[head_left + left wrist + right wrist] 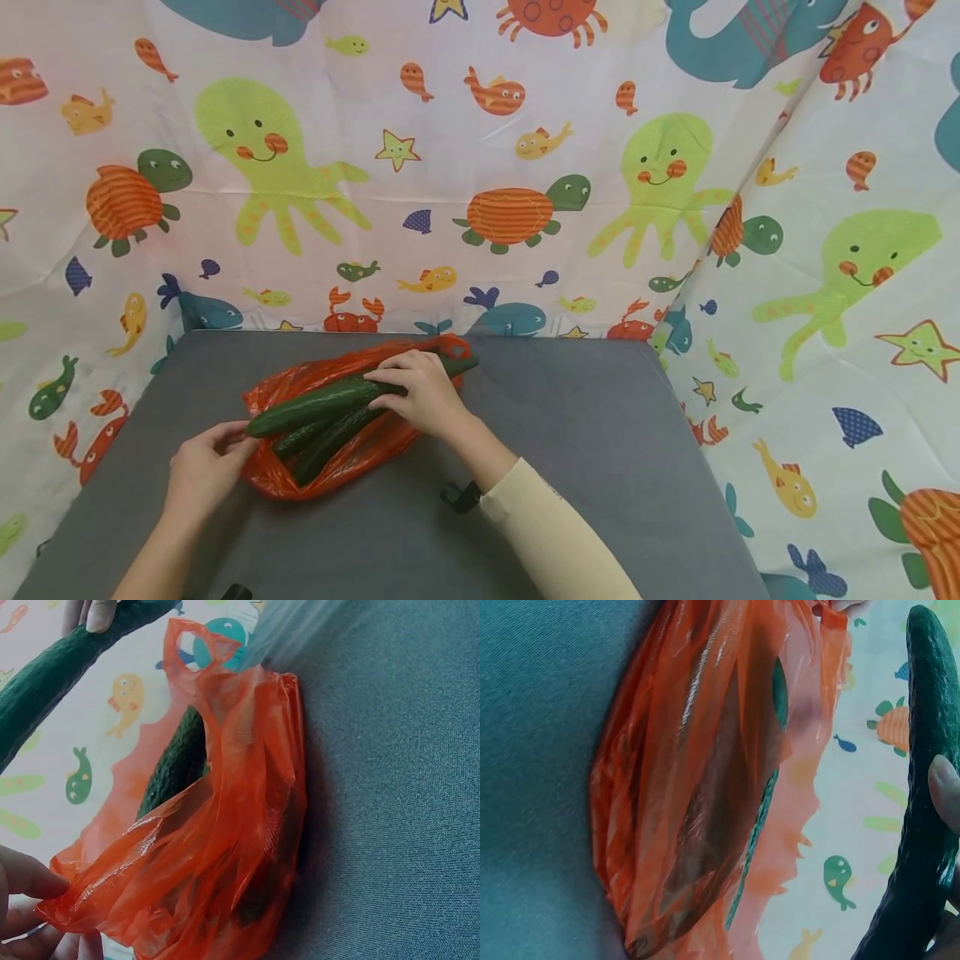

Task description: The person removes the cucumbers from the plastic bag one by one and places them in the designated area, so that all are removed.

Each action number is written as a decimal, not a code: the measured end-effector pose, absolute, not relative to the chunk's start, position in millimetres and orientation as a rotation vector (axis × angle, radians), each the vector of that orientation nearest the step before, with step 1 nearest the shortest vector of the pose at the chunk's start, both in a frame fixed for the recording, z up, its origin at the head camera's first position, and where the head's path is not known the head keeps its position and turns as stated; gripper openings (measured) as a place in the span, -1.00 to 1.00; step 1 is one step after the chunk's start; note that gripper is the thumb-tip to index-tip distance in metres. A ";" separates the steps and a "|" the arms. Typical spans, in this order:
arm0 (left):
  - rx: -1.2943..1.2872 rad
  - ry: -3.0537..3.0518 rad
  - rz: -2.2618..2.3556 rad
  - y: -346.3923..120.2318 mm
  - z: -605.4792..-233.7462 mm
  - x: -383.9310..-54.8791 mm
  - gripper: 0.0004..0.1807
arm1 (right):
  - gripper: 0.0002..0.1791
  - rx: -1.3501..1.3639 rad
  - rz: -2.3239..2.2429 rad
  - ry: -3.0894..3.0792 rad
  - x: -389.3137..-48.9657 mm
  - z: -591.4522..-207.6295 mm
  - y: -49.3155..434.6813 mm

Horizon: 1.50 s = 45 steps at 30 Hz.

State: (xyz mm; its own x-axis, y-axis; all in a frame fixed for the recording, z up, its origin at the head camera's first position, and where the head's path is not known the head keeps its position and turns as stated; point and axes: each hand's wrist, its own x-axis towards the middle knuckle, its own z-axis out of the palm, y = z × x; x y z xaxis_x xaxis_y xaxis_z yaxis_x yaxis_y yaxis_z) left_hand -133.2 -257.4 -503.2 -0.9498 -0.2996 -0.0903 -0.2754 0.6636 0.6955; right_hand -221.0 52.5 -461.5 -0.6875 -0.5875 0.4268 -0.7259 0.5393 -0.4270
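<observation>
My right hand (pixel 422 390) grips a long dark green cucumber (pixel 311 406) near its middle and holds it above the orange plastic bag (pixel 360 481). In the right wrist view the raised cucumber (pixel 922 787) is apart from the bag, with a thumb along its side. Two more cucumbers (pixel 330 446) lie in the bag's opening, partly covered by its film. At the bag's left end, my left hand (pixel 206 467) pinches the edge of the film, as the left wrist view shows at the fingertips (pixel 37 879).
The bag rests on a grey table (pixel 570 467), towards its left side. A white curtain (pixel 420 183) printed with sea animals hangs behind the table and along its sides. A dark strap piece (pixel 461 497) sits under the right wrist.
</observation>
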 end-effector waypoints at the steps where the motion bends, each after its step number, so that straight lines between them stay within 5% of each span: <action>1: 0.484 -2.837 -1.179 -257.3 -503.9 -133.2 -0.55 | -0.55 1.096 0.866 -2.548 -220.9 -462.7 54.6; 45: 0.469 -2.826 -1.212 -260.6 -510.1 -134.7 -0.57 | -0.58 0.874 1.033 -2.536 -235.9 -503.1 145.6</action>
State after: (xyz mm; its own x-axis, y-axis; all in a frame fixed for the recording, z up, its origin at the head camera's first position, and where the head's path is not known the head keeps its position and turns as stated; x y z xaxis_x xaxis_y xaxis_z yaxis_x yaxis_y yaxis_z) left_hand -134.7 -260.6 -510.1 -0.9541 -0.2857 -0.0895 -0.2617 0.6509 0.7126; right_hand -235.9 145.6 -503.1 -0.7831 -0.4319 0.4474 -0.6216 0.5648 -0.5427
